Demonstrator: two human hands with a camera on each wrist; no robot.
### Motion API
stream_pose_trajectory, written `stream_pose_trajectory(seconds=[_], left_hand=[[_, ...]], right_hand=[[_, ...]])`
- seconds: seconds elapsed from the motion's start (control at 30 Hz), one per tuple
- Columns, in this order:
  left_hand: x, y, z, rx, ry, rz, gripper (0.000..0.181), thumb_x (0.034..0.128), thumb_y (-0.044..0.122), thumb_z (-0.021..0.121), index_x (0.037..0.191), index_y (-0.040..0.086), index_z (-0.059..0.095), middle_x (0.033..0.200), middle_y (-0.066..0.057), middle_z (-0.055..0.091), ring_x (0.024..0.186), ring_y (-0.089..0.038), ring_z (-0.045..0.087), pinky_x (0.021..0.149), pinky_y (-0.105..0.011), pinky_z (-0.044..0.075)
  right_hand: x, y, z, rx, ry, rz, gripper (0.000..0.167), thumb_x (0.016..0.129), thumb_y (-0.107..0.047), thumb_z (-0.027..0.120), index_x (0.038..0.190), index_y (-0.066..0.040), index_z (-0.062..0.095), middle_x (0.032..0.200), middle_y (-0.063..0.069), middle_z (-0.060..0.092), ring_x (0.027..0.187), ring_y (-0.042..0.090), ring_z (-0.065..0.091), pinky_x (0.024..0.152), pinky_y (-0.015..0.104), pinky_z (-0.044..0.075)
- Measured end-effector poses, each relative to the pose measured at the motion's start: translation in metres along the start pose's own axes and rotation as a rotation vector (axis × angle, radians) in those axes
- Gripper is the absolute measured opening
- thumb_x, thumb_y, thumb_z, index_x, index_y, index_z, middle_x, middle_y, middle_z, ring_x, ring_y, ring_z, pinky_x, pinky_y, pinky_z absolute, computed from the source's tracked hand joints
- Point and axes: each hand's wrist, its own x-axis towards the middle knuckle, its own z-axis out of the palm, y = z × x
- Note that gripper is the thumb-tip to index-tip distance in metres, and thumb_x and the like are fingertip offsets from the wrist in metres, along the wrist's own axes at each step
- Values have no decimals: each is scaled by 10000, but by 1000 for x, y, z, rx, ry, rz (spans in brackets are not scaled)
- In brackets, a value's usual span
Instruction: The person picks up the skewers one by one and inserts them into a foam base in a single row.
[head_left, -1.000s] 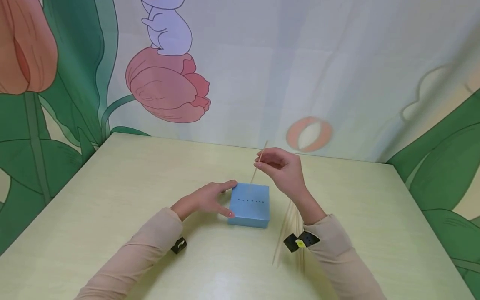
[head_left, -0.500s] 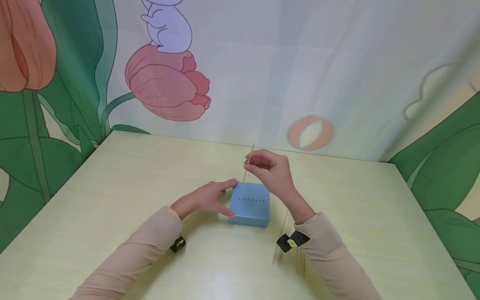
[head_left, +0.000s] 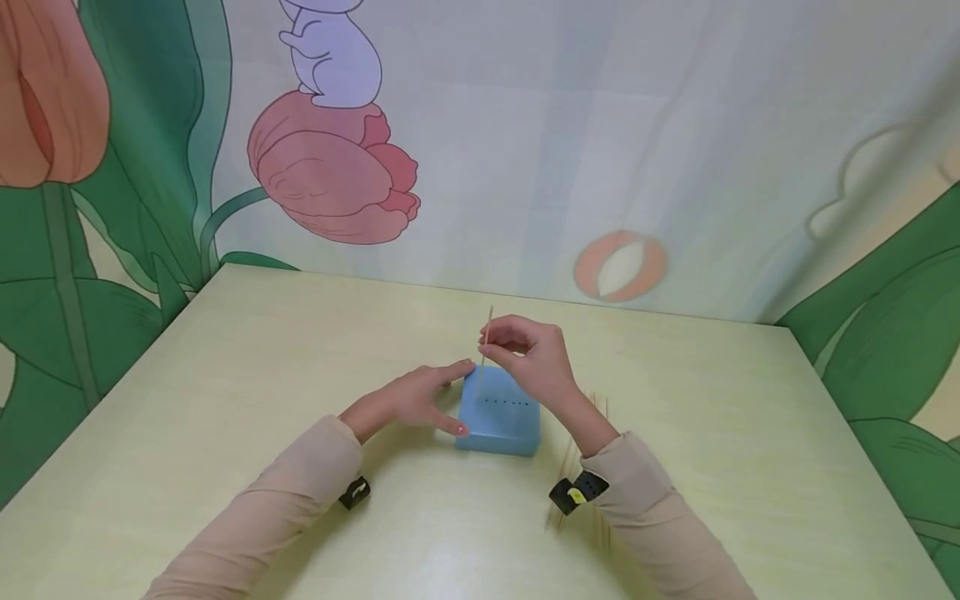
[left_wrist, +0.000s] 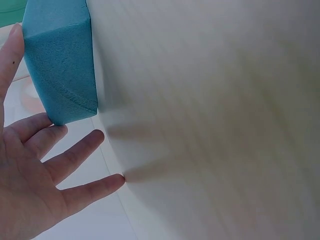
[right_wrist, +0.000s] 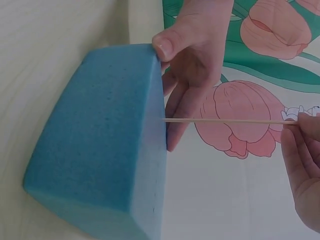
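Note:
A blue foam block lies on the table, a row of small dark holes across its top. My left hand holds it by the left side, thumb at the near corner and index finger at the far corner; its other fingers are spread in the left wrist view. Above the block, my right hand pinches a thin wooden skewer between thumb and fingertips. The skewer stands nearly upright, its lower end at the left end of the row. In the right wrist view it meets the block's top face; how deep it sits cannot be seen.
Several loose skewers lie right of the block, partly beneath my right forearm. The pale table ends at a curtain printed with flowers. A black strap is on my right wrist.
My right hand has moved left and then down with the skewer, which now stands more upright, its lower end at the leftmost hole. My left hand and the block have stayed put.

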Motion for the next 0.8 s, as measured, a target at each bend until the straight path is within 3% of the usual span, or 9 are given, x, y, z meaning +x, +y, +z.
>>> stream_pose_trajectory(seconds=[0.23, 0.47, 0.8], left_hand=[[0, 0, 0, -1, -1, 10, 965, 722, 413, 749, 1446, 55, 221, 1485, -88, 217, 1249, -318, 392, 1021, -405, 313], [0, -1, 2, 5, 3, 14, 949, 729, 395, 750, 1446, 62, 224, 1487, -85, 213, 1245, -314, 400, 1027, -391, 307], [1, -1, 3, 4, 11, 23, 942, 737, 372, 750, 1444, 44, 220, 1484, -112, 214, 1222, -345, 418, 1022, -400, 313]], right_hand=[[-4, 0, -2, -20, 0, 2, 153, 771, 35, 686, 919, 43, 647, 833, 154, 673, 736, 228, 658, 691, 275, 529], [-16, 0, -13, -46, -12, 96, 262, 773, -1, 700, 1025, 34, 636, 887, 166, 669, 783, 235, 650, 725, 282, 523], [-36, 19, -41, -126, -63, 229, 298, 792, -45, 696, 1076, 11, 626, 928, 128, 661, 817, 227, 635, 724, 282, 517]])
